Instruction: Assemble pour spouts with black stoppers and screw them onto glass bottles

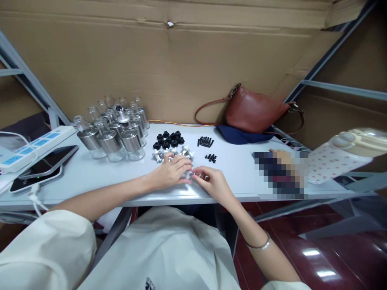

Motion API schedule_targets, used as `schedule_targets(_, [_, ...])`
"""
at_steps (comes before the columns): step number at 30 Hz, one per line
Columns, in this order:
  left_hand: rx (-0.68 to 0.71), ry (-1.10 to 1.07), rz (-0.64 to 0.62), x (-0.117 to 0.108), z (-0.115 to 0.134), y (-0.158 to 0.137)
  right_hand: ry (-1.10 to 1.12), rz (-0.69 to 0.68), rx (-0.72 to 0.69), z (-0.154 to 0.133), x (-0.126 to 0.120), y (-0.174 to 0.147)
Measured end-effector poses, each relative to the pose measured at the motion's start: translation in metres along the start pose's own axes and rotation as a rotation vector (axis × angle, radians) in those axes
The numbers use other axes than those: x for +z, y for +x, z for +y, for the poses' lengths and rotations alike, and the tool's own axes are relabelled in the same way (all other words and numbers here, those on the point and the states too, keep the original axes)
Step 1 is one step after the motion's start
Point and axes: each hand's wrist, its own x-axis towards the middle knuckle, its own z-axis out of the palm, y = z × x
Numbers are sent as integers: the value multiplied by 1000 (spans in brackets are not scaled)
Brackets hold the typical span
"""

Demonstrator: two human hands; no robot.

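My left hand (173, 171) is closed around a small silver metal part (187, 175) near the table's front edge. From the other side, my right hand (214, 182) pinches at the same part with thumb and forefinger; whether the fingertips also hold a smaller piece cannot be made out. Just beyond my left hand lie several silver metal fittings (186, 152), partly hidden by it. Behind them sits a cluster of round black plastic parts (168, 139). Short black sticks (205, 141) and tiny black pieces (211, 158) lie in groups to the right.
At the left stand several glass bottles with metal sleeves (111, 141), one bearing a silver spout top (122, 116). A power strip (36, 147) and a phone (50, 161) lie farther left. A brown bag (254, 110), a blue cap (242, 136) and a dotted white bottle (335, 159) occupy the right.
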Motion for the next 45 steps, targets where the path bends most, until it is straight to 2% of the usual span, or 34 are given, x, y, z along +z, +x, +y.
schedule_targets(4, [-51,-32,46,-3,4,5,14,133,-76,-3,-8,-1])
schedule_targets(7, [-87,-89,13,-4,7,11,-22,219,-177,-3,-15,-1])
schedule_targets(12, [-111,-137,-35,-4,14,18,-130,286,-305,-3,-17,-1])
schedule_targets(17, [-146,-231,-26,-7,18,15,-245,302,-435,-4,-13,-4])
schedule_targets(21, [-151,-356,18,-7,21,10,-256,283,-540,-2,-12,-7])
schedule_targets(24, [-139,-446,35,-7,21,9,-251,254,-566,0,-11,-8])
schedule_targets(30, [-216,-510,9,-6,19,9,-348,246,-458,5,-21,-2])
schedule_targets(33, [-243,-499,-66,-4,17,6,-403,326,-279,18,-33,4])
schedule_targets(37, [-177,-483,-119,0,16,3,-500,373,-44,41,-46,9])
schedule_targets(42, [-119,-479,-32,0,16,2,-609,248,13,55,-43,8])
schedule_targets(45, [-129,-489,-27,-1,16,3,-634,234,36,56,-41,7])
